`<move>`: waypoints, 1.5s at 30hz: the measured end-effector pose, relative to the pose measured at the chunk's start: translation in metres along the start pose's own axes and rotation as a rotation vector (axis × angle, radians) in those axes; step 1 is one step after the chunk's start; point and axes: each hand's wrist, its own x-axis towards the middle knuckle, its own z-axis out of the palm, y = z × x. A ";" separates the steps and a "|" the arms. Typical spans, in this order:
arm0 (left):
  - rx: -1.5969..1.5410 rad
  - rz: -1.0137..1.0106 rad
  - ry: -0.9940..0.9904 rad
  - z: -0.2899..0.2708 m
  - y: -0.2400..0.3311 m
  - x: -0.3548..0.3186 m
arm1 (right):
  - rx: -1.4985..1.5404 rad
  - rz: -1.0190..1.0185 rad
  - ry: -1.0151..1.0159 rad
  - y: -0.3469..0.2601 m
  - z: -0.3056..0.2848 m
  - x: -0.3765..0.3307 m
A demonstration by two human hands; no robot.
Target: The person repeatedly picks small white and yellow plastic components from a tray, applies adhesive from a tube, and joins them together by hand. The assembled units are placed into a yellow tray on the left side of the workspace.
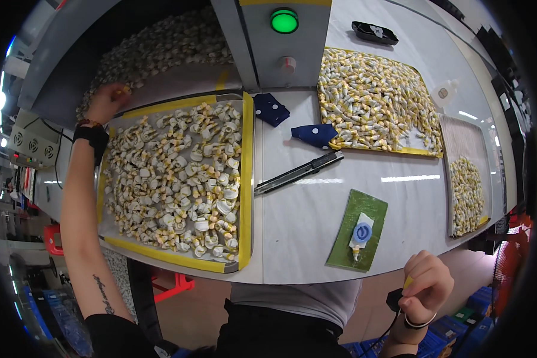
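My left hand (pixel 104 102) reaches into the dark recess at the upper left, its fingers closed beside the heap of small pale parts (pixel 161 42). A bit of yellow shows at its fingertips; whether that is a part or a finger covering I cannot tell. Below it lies a yellow-taped tray (pixel 246 179) of loose white-and-yellow parts. At the lower right my right hand (pixel 426 283) is held in a pinch in front of the table edge. Yellow shows at its fingertips too, and a small black piece (pixel 394 299) with a cord is against them.
A green mat (pixel 346 238) bears a blue ring-shaped piece with a small part. A box cutter (pixel 301 172) and two dark blue dotted cloth pieces (pixel 313 135) lie mid-table. Another filled tray (pixel 441 152) and a partly filled one (pixel 486 173) stand right. A green light (pixel 284 21) glows.
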 end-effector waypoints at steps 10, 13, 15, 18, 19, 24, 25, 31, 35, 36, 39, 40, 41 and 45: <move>-1.116 0.067 -0.007 -0.024 0.142 -0.110 | -0.931 -0.256 0.093 -0.032 -0.040 0.047; -1.293 0.571 -0.724 -0.058 0.214 -0.177 | -1.022 -0.287 -0.001 -0.017 -0.047 0.104; -1.337 0.866 -1.205 -0.015 0.256 -0.174 | -1.143 -0.174 -0.112 0.013 -0.064 0.125; -1.445 0.678 -1.304 -0.009 0.304 -0.194 | -1.061 -0.028 -0.273 0.050 -0.087 0.153; -1.477 0.571 -1.304 -0.003 0.304 -0.202 | -1.044 0.018 -0.293 0.056 -0.082 0.160; -1.651 0.461 -1.218 0.035 0.303 -0.219 | -1.059 0.027 -0.323 0.078 -0.082 0.166; -1.669 0.435 -1.282 0.042 0.299 -0.221 | -1.070 0.008 -0.278 0.076 -0.081 0.165; -2.258 -0.101 -1.304 0.058 0.296 -0.259 | -0.690 -0.041 -0.176 0.019 -0.035 0.138; -2.433 0.008 -1.146 0.069 0.308 -0.254 | -0.560 -0.017 -0.423 -0.017 -0.013 0.099; -2.436 0.050 -1.110 0.074 0.308 -0.255 | -0.493 0.022 -0.459 -0.017 -0.006 0.091; -2.416 0.145 -1.075 0.087 0.311 -0.254 | -0.573 0.020 -0.535 -0.016 0.000 0.074; -2.398 0.084 -1.076 0.084 0.312 -0.252 | -0.615 0.003 -0.541 -0.011 0.001 0.070; -2.378 0.024 -1.076 0.078 0.313 -0.249 | -0.675 -0.072 -0.563 -0.006 0.000 0.068; -2.384 -0.154 -1.040 0.071 0.317 -0.250 | -0.747 -0.125 -0.564 0.000 0.003 0.066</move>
